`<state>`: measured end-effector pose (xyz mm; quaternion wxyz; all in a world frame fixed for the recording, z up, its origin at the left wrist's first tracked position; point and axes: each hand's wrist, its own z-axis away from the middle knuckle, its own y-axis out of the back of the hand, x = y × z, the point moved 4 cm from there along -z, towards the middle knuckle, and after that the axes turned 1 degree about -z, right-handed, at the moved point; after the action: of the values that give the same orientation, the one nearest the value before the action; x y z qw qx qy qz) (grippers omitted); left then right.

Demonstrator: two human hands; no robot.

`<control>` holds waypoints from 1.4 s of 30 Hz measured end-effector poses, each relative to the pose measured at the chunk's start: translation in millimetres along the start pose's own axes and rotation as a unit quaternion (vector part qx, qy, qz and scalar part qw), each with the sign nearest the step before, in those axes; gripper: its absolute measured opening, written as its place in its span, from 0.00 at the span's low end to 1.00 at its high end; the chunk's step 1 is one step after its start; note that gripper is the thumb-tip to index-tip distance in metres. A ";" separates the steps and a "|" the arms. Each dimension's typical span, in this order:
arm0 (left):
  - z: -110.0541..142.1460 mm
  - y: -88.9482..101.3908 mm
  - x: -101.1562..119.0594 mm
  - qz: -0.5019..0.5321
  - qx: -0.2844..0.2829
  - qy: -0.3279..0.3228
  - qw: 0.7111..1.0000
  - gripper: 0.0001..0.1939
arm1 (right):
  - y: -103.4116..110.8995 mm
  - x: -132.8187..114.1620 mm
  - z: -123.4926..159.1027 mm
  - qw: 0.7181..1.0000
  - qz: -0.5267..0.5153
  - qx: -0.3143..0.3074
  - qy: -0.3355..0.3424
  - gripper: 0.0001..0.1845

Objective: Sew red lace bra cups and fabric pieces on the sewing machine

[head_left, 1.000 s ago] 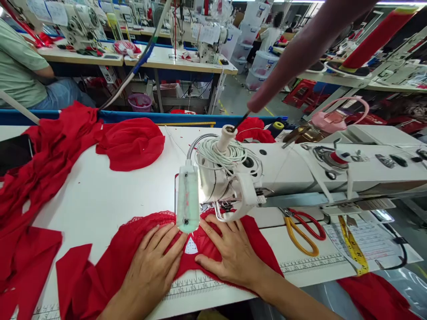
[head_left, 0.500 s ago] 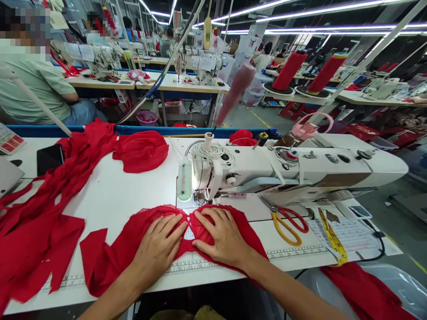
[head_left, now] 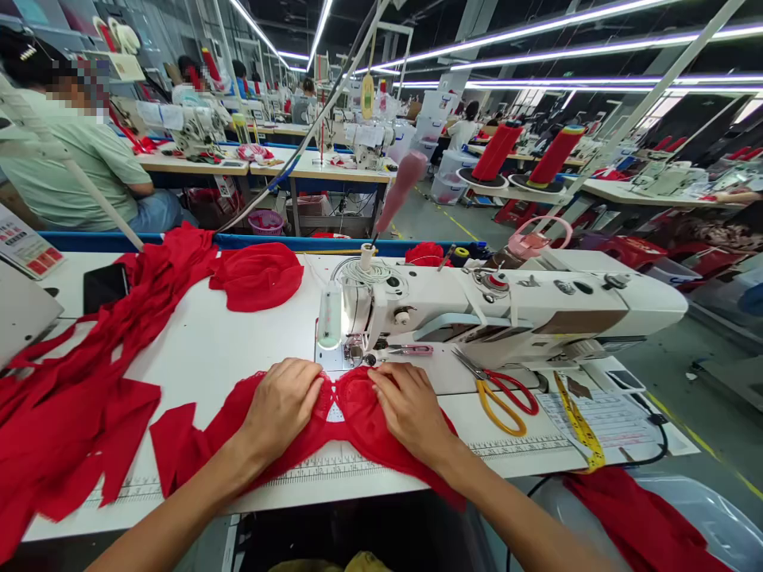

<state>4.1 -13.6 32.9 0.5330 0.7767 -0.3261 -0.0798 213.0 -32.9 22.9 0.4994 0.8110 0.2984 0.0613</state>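
Red bra (head_left: 361,409) lying just below the sewing machine (head_left: 441,290)

Across the white table (head_left: 238,342), in the lower middle of the frame, the bra is lying with its cups upward, its top edge coming close below the presser foot (head_left: 354,349). The left hand (head_left: 283,401) is resting palm down over the cup at picture left, the right hand (head_left: 411,405) over the outer side of the other. Both are half curled, fingertips meeting the upper edges; whether they are pinching the fabric or merely pressing it, I cannot tell.

As I judge it, good handling is depending on light, even pressure: both hands should be keeping the bridge (head_left: 337,431) flat and the cups level, letting neither upper edge stretch or fold. The fabric should also be staying clear of the scissors (head_left: 480,373), right of centre.

The left forearm (head_left: 191,492) and right forearm (head_left: 513,500) are covering parts of the side bands. The needle is proving too small to make out, and the seated co-worker (head_left: 89,171) at upper left is being cut off by the frame.
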 end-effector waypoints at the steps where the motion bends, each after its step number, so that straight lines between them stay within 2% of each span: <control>1: -0.8 -1.2 1.6 0.007 0.000 -0.011 1.000 0.10 | -0.7 -6.3 -1.3 1.000 -0.021 -0.005 0.011 0.16; 6: 14.0 -16.7 14.6 0.031 0.005 -0.092 0.995 0.13 | -13.8 -29.4 -13.1 0.990 -0.107 -0.049 0.076 0.16; 10: 31.3 -29.5 15.4 0.015 0.031 -0.103 0.994 0.13 | -25.1 -27.3 -15.4 0.990 -0.082 -0.063 0.095 0.10; 14: 36.4 -32.8 14.8 -0.010 0.055 -0.099 0.994 0.15 | -26.0 -24.1 -15.2 0.993 -0.070 -0.056 0.082 0.09; 21: 33.0 -31.1 16.1 -0.031 0.037 -0.109 0.993 0.16 | -36.2 -19.2 -34.3 0.994 -0.031 -0.099 -0.020 0.12; 30: 32.9 -30.5 19.9 -0.061 0.052 -0.130 0.988 0.15 | -42.6 -12.8 -40.3 0.992 -0.006 -0.115 -0.050 0.09; 36: 35.0 -33.2 18.3 -0.067 0.068 -0.126 0.987 0.14 | -45.0 -16.0 -42.5 0.992 0.002 -0.124 -0.032 0.11; 42: 33.4 -27.6 20.5 -0.025 0.042 -0.098 0.994 0.16 | -31.5 -18.0 -32.1 0.995 -0.004 -0.097 -0.029 0.10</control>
<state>15.9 -45.6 -0.9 0.4631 0.7950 -0.3601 -0.1546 172.3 -7.7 15.7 0.5844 0.7589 0.2799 0.0647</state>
